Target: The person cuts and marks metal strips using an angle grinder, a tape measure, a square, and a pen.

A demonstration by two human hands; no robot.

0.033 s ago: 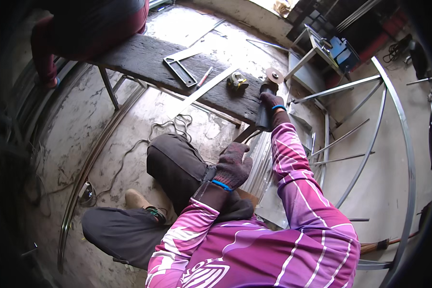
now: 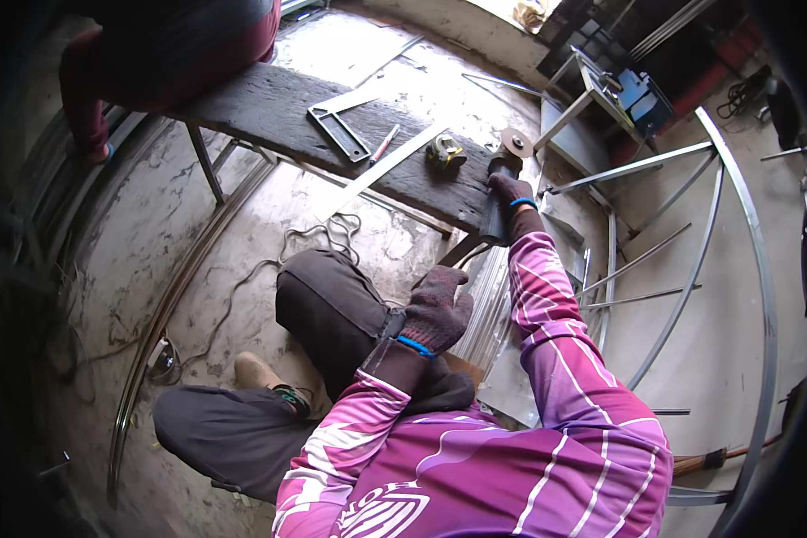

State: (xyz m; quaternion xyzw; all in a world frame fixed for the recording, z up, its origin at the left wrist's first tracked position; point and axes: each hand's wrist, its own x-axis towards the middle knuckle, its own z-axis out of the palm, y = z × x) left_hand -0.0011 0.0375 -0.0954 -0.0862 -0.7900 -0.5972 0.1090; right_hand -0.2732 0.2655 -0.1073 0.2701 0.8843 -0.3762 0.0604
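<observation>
My right hand, in a dark glove, is wrapped round the dark body of an angle grinder at the right end of the bench. The grinder stands with its round disc at the far end, away from me. My left hand, gloved too, is beside my knee with its fingers curled. The grinder's cord runs from the tool's near end to this hand, which appears closed on it; the fingers partly hide the grip. Left of the grinder, a yellow and black tape measure lies on the bench.
On the dark wooden bench are a try square, a red and white marker and a flat pale strip. Another person sits at its left end. A curved metal frame stands right; a loose cord trails across the floor.
</observation>
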